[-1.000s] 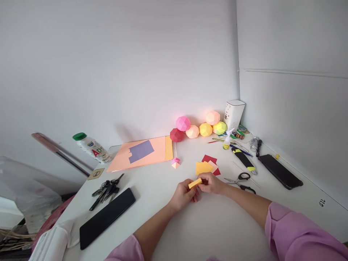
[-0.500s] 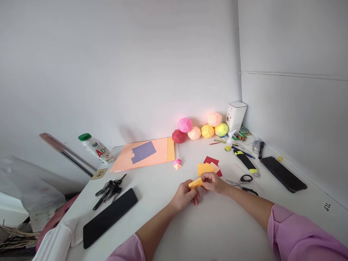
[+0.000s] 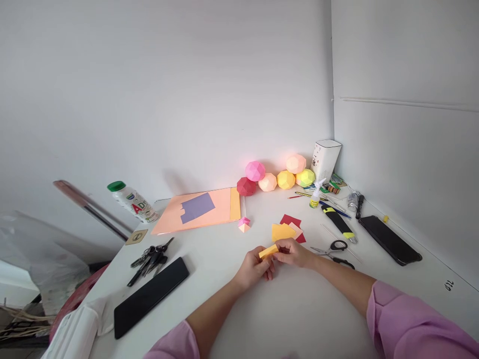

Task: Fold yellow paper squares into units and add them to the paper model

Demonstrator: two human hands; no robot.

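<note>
A small folded piece of yellow-orange paper (image 3: 268, 251) is held between both my hands, above the white table. My left hand (image 3: 253, 268) grips its left end from below, fingers curled. My right hand (image 3: 294, 253) pinches the right end, its fingertips partly covering the paper. Just beyond the hands lie cut paper pieces: a yellow sheet (image 3: 282, 232), a red one (image 3: 291, 220) and a peach one (image 3: 296, 230), overlapping. Scissors (image 3: 333, 251) rest beside my right wrist. A small pink and peach folded paper shape (image 3: 244, 225) stands farther back to the left.
Several faceted paper balls (image 3: 267, 182) sit along the wall. Right of them are a glue bottle (image 3: 315, 200), a box cutter (image 3: 338, 222) and a black case (image 3: 390, 240). Leftward lie coloured sheets (image 3: 170, 219), keys (image 3: 152, 259), a black phone (image 3: 151, 298) and a white bottle (image 3: 135, 205).
My right-hand fingers have shifted slightly on the folded paper, which now looks flatter and narrower. My left hand stays nearly in place.
</note>
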